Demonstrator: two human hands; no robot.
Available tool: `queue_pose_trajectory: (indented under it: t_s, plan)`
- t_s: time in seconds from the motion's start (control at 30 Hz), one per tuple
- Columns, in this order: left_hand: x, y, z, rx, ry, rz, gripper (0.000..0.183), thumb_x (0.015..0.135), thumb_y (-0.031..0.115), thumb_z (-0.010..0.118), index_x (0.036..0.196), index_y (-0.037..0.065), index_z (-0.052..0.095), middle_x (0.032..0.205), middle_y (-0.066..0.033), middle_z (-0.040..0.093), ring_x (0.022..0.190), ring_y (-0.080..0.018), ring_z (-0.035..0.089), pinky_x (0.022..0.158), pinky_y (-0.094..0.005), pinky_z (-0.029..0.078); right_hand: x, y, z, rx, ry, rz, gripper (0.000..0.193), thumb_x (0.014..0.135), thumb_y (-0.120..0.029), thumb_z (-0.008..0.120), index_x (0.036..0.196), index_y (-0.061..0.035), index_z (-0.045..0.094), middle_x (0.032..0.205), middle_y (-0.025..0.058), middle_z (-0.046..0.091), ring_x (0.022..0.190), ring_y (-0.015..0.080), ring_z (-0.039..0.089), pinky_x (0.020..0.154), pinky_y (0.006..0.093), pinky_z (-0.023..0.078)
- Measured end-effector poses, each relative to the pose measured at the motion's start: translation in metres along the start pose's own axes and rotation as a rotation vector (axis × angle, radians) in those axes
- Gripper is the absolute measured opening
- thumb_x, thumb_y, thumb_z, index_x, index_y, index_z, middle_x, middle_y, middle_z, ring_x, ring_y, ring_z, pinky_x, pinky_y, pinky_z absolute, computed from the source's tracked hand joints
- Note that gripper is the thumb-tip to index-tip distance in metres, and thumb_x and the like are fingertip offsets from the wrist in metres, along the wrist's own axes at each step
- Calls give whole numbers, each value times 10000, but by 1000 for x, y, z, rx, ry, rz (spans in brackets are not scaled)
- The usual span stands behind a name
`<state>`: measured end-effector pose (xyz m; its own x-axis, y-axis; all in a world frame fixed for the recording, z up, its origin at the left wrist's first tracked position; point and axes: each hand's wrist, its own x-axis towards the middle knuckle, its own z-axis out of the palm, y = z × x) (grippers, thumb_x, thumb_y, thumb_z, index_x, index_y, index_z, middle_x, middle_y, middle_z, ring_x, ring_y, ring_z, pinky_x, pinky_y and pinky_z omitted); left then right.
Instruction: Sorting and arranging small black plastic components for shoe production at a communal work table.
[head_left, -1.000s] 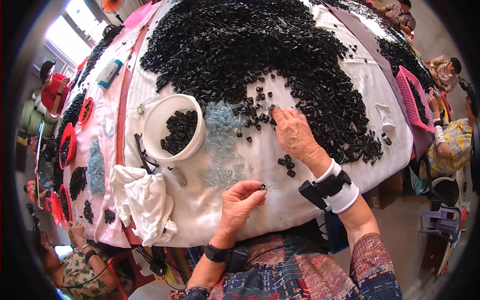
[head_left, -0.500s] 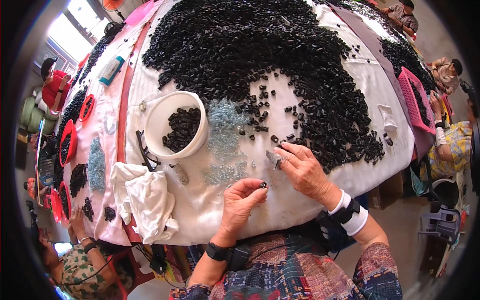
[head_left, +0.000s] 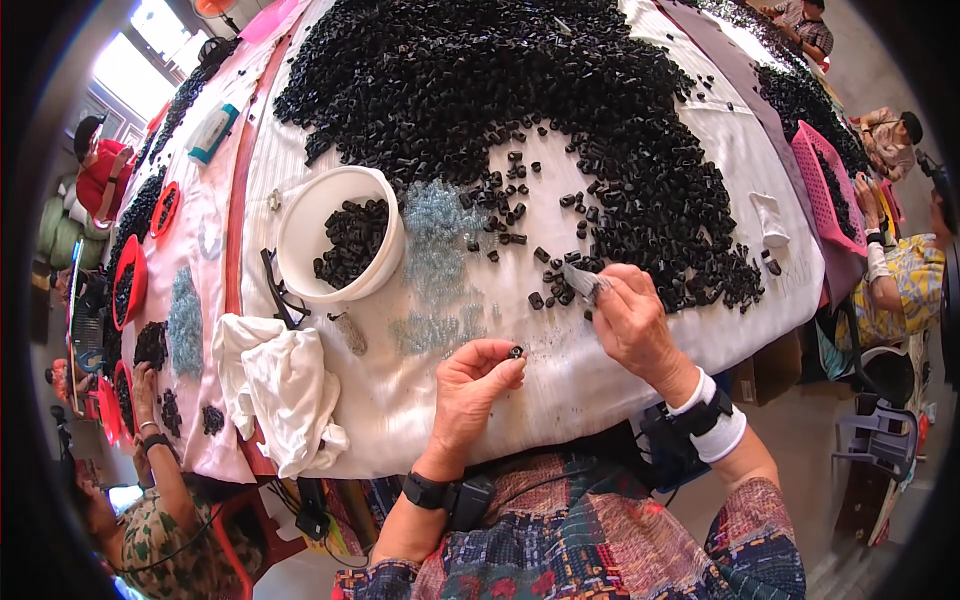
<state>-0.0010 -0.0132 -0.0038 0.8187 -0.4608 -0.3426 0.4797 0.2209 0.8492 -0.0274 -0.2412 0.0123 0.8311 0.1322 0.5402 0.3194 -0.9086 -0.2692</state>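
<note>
My left hand (head_left: 478, 392) pinches a small black cylindrical part (head_left: 517, 352) between thumb and forefinger, its open end showing. My right hand (head_left: 637, 318) is closed on a grey, tapered, brush-like piece (head_left: 581, 280), whose exact kind I cannot make out. Its tip reaches several loose black parts at the edge of the large pile of black parts (head_left: 660, 220). Left of my hands lies a heap of tiny clear bluish pieces (head_left: 437, 235), spread thinner toward me. A white tub (head_left: 390, 262) beside that heap holds more black parts.
A crumpled white cloth (head_left: 275, 395), black-framed glasses (head_left: 283, 290) and a grey textured piece (head_left: 348, 334) lie by the tub. A small white packet (head_left: 770, 220) and a pink basket (head_left: 808, 178) are at right. Other people work around the tables; one person's hand (head_left: 146, 400) is at left.
My right hand has moved right and slightly down, its grey piece now touching or close above the loose black parts. My left hand keeps its pinch, shifted slightly left and up.
</note>
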Motion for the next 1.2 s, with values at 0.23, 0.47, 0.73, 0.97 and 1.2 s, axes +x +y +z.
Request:
queue_pose_trajectory:
  t_s: [0.23, 0.47, 0.73, 0.97, 1.2]
  plan:
    - [1, -1, -3, -18, -3, 9, 156, 819, 26, 658, 969, 1, 620, 869, -48, 663, 725, -89, 610, 680, -216, 508, 19, -14, 23, 0, -66, -64, 160, 733, -52, 565, 889, -47, 601, 851, 42, 604, 903, 220, 543, 760, 337, 411]
    - [0, -1, -4, -10, -4, 5, 152, 818, 11, 650, 966, -3, 616, 885, -62, 668, 720, -97, 609, 682, -219, 503, 14, -18, 24, -43, -110, -85, 157, 712, -66, 585, 868, -51, 600, 847, 39, 602, 893, 207, 540, 756, 330, 406]
    - [1, -1, -3, -30, 2, 10, 136, 817, 10, 649, 949, 0, 617, 874, -58, 664, 718, -99, 604, 684, -224, 500, -23, -32, 17, 276, 45, 80, 275, 655, 51, 633, 928, 29, 604, 829, 134, 606, 737, 304, 569, 621, 346, 474]
    - [1, -3, -4, -24, 0, 29, 140, 816, 11, 651, 951, 1, 617, 877, -59, 665, 717, -101, 603, 680, -224, 498, -16, -34, 23, 238, 117, 160, 206, 642, 85, 644, 822, 22, 565, 715, 148, 539, 661, 315, 526, 593, 385, 453]
    - [1, -4, -4, -20, -2, 38, 164, 819, 34, 667, 972, -1, 620, 840, -31, 656, 719, -76, 605, 676, -210, 506, -18, -43, 31, 109, 7, 72, 176, 655, 45, 611, 823, 20, 565, 746, 139, 556, 732, 300, 554, 655, 365, 481]
